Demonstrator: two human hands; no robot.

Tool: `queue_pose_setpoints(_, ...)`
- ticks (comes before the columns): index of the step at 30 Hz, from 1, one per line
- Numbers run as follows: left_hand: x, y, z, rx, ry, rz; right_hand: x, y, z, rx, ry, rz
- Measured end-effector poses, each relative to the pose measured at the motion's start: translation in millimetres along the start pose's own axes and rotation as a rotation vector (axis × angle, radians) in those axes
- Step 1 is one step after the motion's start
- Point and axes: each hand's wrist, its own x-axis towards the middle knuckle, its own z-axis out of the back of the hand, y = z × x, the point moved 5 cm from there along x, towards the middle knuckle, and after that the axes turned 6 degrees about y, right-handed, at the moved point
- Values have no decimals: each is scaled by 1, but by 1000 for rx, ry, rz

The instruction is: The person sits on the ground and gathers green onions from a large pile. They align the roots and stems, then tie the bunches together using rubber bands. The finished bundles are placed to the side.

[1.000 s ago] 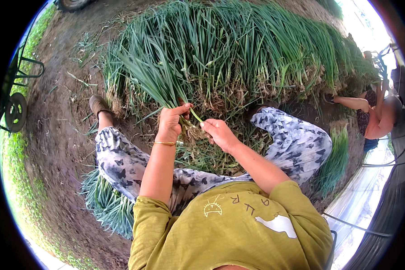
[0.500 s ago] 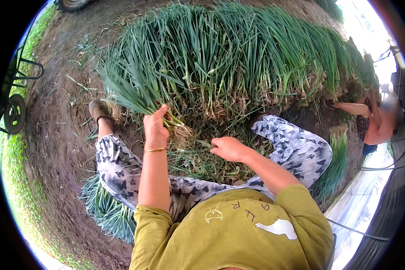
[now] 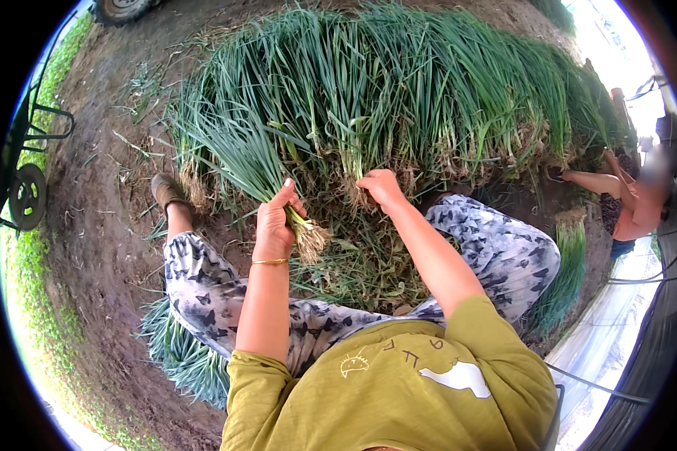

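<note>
A: Hands first. Left?

B: Left hand point(image 3: 276, 218) is wrapped round a stalk bunch point(image 3: 254, 161), just off the near side of the long heap point(image 3: 406, 83). Leaves slant onto the heap's left part; pale roots hang away from it.

A: Right?

B: Right hand point(image 3: 384, 189) is at the heap's root edge, near its middle, fingers drawn together by the stem bases. Cannot tell whether they grip a stalk.

A: Change?

B: Half a second ago the right hand sits lower, over the leaf litter point(image 3: 368, 274), clear of the heap; now it has come up to it. A second ago both hands meet at the bunch.

A: Farther out?

B: Litter on the heap's near side. Green bundle point(image 3: 568, 263) near its right end, another person point(image 3: 639, 207) just beyond that end. Wheeled frame point(image 3: 28, 195) well off to its left.
</note>
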Motion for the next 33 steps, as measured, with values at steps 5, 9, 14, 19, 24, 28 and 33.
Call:
queue_pose_setpoints(5, -12, 22, -21, 137, 22, 69, -83, 1, -9, 547, 184, -124)
queue_pose_setpoints(9, -14, 51, -29, 274, 135, 148, -123, 4, -33, 627, 337, -82)
queue_pose_setpoints(14, -14, 56, -32, 324, 300, 141, -138, 1, -45, 583, 395, -22)
queue_pose_setpoints(19, -15, 56, -30, 407, 278, -18, -130, 15, -39, 382, 140, 210)
queue_pose_setpoints(24, -15, 40, -25, 298, 161, 2, -157, 1, -33, 25, 158, 225)
queue_pose_setpoints(28, -10, 28, -14, 264, 131, 15, -186, -29, -28, -625, 553, 66)
queue_pose_setpoints(33, -22, 32, -25, 226, 207, 103, -171, 20, -23, 173, 390, 300)
